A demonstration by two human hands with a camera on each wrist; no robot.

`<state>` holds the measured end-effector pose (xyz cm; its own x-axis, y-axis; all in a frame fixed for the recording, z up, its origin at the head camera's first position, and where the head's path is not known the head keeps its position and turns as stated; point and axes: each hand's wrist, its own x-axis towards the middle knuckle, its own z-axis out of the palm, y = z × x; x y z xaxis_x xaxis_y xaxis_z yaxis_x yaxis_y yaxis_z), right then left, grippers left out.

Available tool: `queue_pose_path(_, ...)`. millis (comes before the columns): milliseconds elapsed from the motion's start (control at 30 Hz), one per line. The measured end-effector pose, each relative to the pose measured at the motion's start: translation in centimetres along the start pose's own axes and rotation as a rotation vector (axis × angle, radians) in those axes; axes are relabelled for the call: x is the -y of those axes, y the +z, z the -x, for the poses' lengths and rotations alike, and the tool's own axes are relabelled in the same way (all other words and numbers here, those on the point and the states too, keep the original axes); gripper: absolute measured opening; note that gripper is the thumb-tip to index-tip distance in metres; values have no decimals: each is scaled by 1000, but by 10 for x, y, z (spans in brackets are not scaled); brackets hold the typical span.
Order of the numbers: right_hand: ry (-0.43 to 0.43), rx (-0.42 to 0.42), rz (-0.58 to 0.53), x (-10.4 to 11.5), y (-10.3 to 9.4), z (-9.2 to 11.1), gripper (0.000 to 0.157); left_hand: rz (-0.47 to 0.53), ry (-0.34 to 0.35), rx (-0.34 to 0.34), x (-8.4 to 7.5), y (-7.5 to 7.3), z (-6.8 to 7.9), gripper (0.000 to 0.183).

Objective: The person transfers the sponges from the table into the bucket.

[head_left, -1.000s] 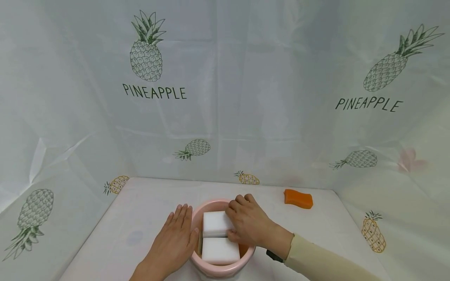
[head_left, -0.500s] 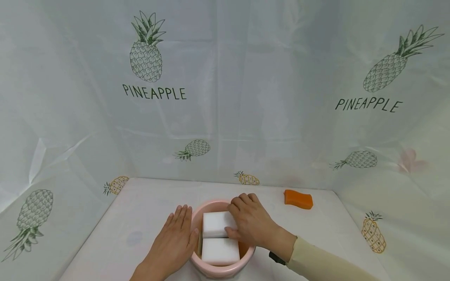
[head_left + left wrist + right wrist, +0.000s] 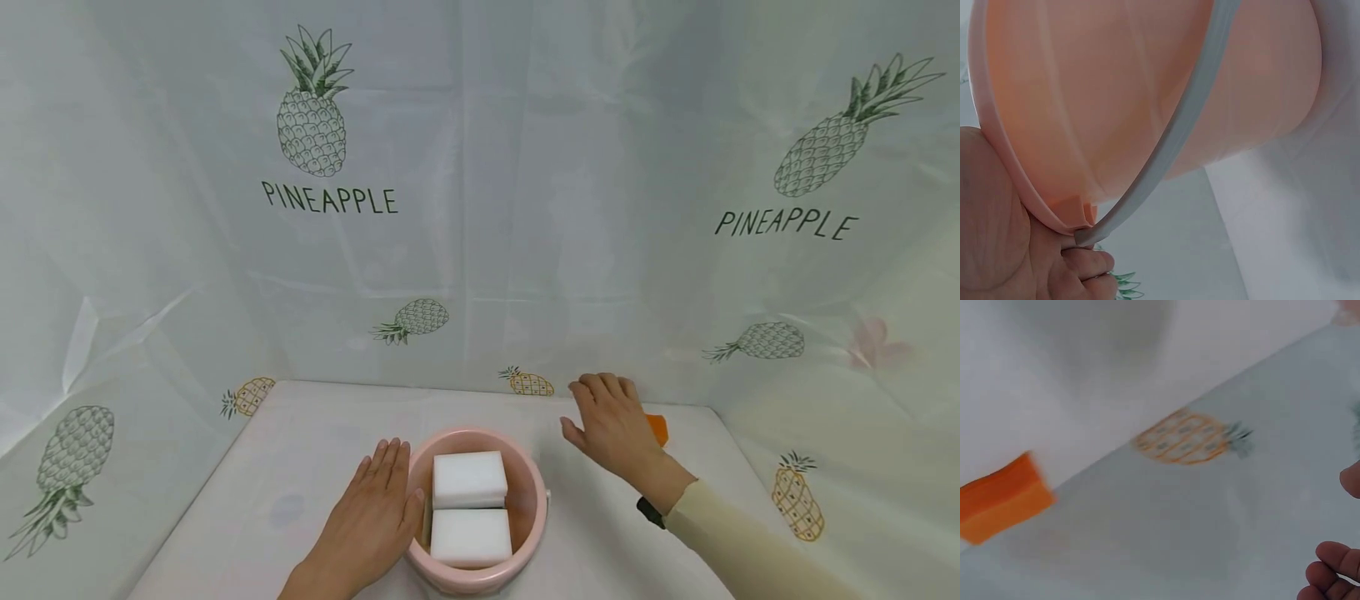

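Two white sponge blocks lie one behind the other inside a pink bucket. My left hand rests with straight fingers against the bucket's left rim; in the left wrist view its palm meets the rim beside the grey handle. To the bucket's right and further back, my right hand is in the air, fingers loosely bent and holding nothing. Behind it an orange wavy sponge is mostly hidden in the head view. The right wrist view shows this orange sponge apart from the fingertips.
The white tabletop carries the bucket near its front. A pale curtain printed with pineapples stands along the back and both sides, close behind the orange sponge.
My right hand has left the rear white block in the bucket and moved right and away, now overlapping the orange sponge. The left hand stays where it was.
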<state>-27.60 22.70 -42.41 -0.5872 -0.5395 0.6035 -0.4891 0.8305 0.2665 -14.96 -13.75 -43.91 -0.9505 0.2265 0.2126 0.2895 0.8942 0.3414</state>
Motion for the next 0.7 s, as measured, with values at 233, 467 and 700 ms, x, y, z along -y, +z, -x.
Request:
queue_pose_path(233,6,53,130,-55,27,35,56,11,-11,4,1,0,1,63)
queue_pose_path(467,75,232,140,-90,38,62,69,16,-15,10,2,0,0,63)
queue_pose_path(700,93,340,165,-113,45,81,66,18,-12,8,2,0,1,62)
